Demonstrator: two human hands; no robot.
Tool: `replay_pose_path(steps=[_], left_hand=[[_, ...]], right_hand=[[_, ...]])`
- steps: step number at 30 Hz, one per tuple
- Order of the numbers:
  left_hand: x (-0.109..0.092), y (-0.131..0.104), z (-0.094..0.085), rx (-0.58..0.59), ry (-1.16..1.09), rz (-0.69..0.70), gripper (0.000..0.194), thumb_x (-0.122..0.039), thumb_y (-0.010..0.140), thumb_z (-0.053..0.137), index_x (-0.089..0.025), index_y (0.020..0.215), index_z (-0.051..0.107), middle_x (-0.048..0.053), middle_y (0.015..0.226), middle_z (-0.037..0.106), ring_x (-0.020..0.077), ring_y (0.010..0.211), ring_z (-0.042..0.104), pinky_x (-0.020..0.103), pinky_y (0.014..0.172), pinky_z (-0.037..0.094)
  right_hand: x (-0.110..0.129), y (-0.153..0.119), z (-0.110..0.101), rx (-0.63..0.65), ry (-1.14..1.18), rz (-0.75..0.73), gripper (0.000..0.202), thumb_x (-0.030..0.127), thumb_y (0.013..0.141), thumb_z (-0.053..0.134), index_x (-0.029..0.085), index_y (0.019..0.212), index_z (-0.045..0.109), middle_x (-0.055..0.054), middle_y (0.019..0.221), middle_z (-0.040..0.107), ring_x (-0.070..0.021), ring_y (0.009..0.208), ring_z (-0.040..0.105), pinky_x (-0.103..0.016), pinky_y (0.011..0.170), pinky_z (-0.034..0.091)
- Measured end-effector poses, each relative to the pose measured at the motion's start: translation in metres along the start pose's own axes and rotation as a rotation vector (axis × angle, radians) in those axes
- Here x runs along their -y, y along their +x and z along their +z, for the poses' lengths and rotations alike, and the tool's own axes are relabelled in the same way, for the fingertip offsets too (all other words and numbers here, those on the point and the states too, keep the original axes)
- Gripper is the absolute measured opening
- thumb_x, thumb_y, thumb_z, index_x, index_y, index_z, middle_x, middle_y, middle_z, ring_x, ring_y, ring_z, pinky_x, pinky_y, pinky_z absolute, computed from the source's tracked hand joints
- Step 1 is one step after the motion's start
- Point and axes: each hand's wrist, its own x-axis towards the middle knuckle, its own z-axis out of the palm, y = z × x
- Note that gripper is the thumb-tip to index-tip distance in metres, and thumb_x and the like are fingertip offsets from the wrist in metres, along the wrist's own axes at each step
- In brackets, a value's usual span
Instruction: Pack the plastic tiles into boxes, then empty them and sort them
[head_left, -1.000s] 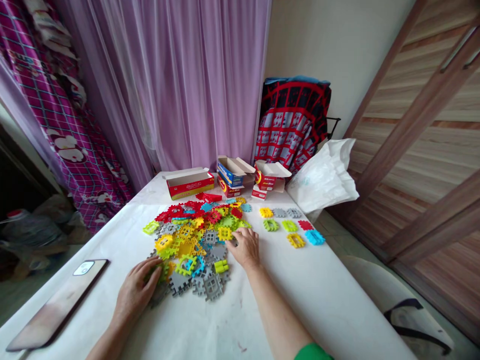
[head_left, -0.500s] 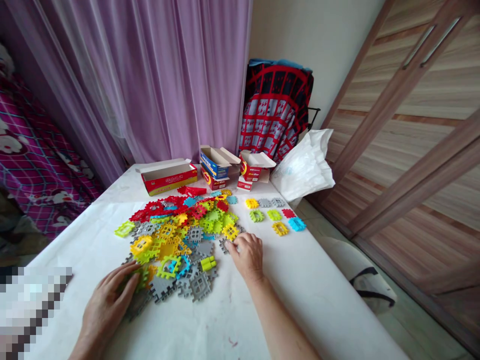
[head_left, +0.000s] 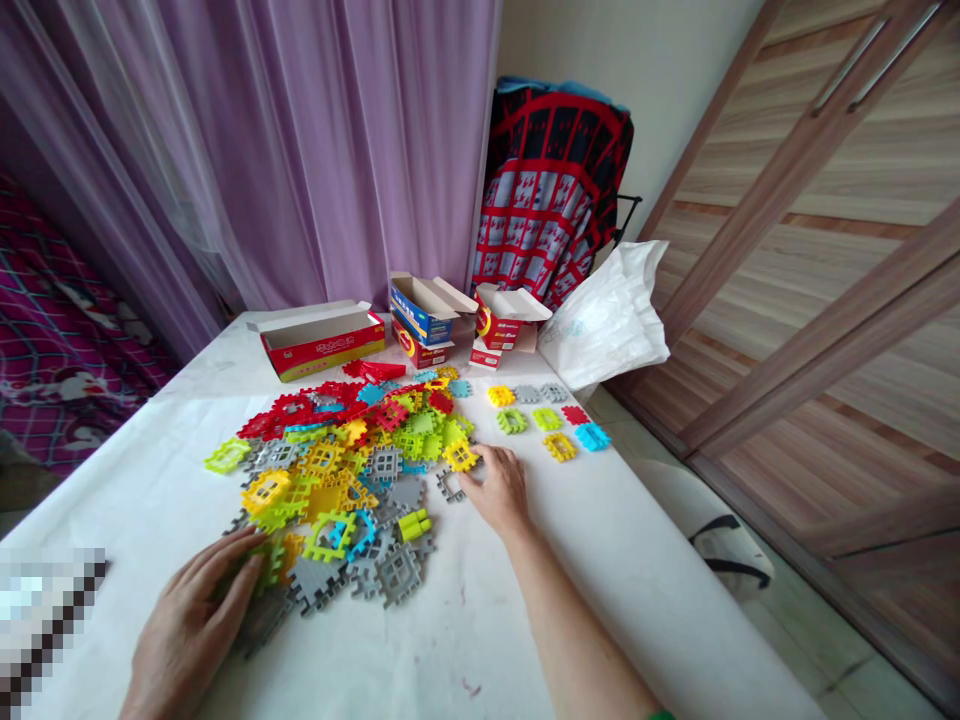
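Observation:
A heap of plastic interlocking building blocks (head_left: 328,497) in red, yellow, green, blue and grey lies on the white table. At its right edge my right hand (head_left: 497,487) has thumb and curled fingers closed about the edge of a yellow square block (head_left: 460,456). Just under the thumb lies a grey frame-shaped block (head_left: 450,487). My left hand (head_left: 196,610) rests at the near left edge of the heap, its thumb apart from the fingers. Green and dark grey pieces lie by that thumb, partly hidden by the hand.
Right of the heap, several single blocks (head_left: 559,446) lie in loose rows. Behind stand a long red open box (head_left: 330,347), a blue box (head_left: 424,312) on a red one, and stacked red boxes (head_left: 496,325). A white bag (head_left: 607,320) is at the table's right edge.
My right hand has moved slightly away from me, and its fingers have come onto the yellow block. My left hand stays beside the heap. The whole view has shifted a little.

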Motion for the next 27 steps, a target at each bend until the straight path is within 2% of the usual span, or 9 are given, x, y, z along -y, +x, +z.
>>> replay_pose_path(steps=[4,8,10,12,15,19,27], left_hand=[[-0.005,0.001,-0.003,0.005,0.013,-0.003,0.055,-0.066,0.078,0.042,-0.025,0.098,0.072,0.007,0.11,0.074,0.0264,0.101,0.068,0.043,0.094,0.055],[-0.011,0.002,-0.007,0.01,0.004,0.007,0.06,-0.071,0.077,0.039,-0.024,0.097,0.072,0.008,0.109,0.074,0.0261,0.101,0.068,0.043,0.094,0.055],[-0.012,0.001,-0.007,0.011,-0.007,-0.008,0.063,-0.072,0.076,0.038,-0.023,0.098,0.072,0.009,0.11,0.073,0.0273,0.102,0.068,0.044,0.095,0.054],[-0.01,0.0,-0.006,0.015,-0.013,-0.028,0.066,-0.072,0.075,0.038,-0.021,0.099,0.072,0.011,0.111,0.073,0.0289,0.104,0.067,0.047,0.096,0.053],[-0.008,-0.001,-0.003,0.023,-0.026,-0.046,0.066,-0.072,0.074,0.039,-0.02,0.099,0.072,0.012,0.113,0.072,0.0305,0.106,0.066,0.05,0.098,0.051],[-0.006,0.001,-0.001,0.019,-0.038,-0.052,0.062,-0.07,0.075,0.041,-0.021,0.1,0.071,0.011,0.113,0.072,0.0301,0.107,0.066,0.051,0.099,0.051],[-0.007,0.002,-0.003,0.003,-0.041,-0.034,0.063,-0.072,0.074,0.04,-0.022,0.097,0.072,0.011,0.111,0.073,0.03,0.104,0.067,0.051,0.097,0.053]], right_hand=[[0.0,-0.004,-0.006,-0.07,-0.083,0.08,0.031,0.038,0.077,0.071,0.02,0.101,0.063,-0.006,0.095,0.072,-0.022,0.091,0.06,-0.031,0.079,0.036],[-0.003,-0.008,-0.015,-0.028,-0.087,0.058,0.016,0.037,0.086,0.063,0.021,0.09,0.065,-0.001,0.072,0.069,-0.017,0.074,0.061,-0.029,0.074,0.034],[-0.007,-0.007,-0.018,-0.045,-0.049,0.04,0.012,0.032,0.087,0.06,0.021,0.086,0.066,-0.002,0.077,0.071,-0.0171,0.077,0.062,-0.029,0.076,0.036],[-0.012,-0.005,-0.02,-0.048,-0.004,0.007,0.012,0.03,0.083,0.063,0.022,0.091,0.066,-0.005,0.095,0.072,-0.0195,0.092,0.062,-0.03,0.081,0.038],[-0.019,-0.003,-0.019,0.018,0.028,-0.04,0.029,0.03,0.076,0.069,0.022,0.104,0.064,-0.006,0.113,0.069,-0.0229,0.108,0.057,-0.033,0.09,0.039],[-0.022,-0.004,-0.015,0.076,-0.001,-0.019,0.027,0.028,0.077,0.068,0.024,0.103,0.063,-0.004,0.108,0.07,-0.0221,0.104,0.059,-0.034,0.089,0.04],[-0.023,-0.005,-0.011,0.041,-0.02,0.022,0.029,0.03,0.076,0.069,0.023,0.104,0.063,-0.006,0.107,0.07,-0.023,0.103,0.06,-0.034,0.087,0.04]])
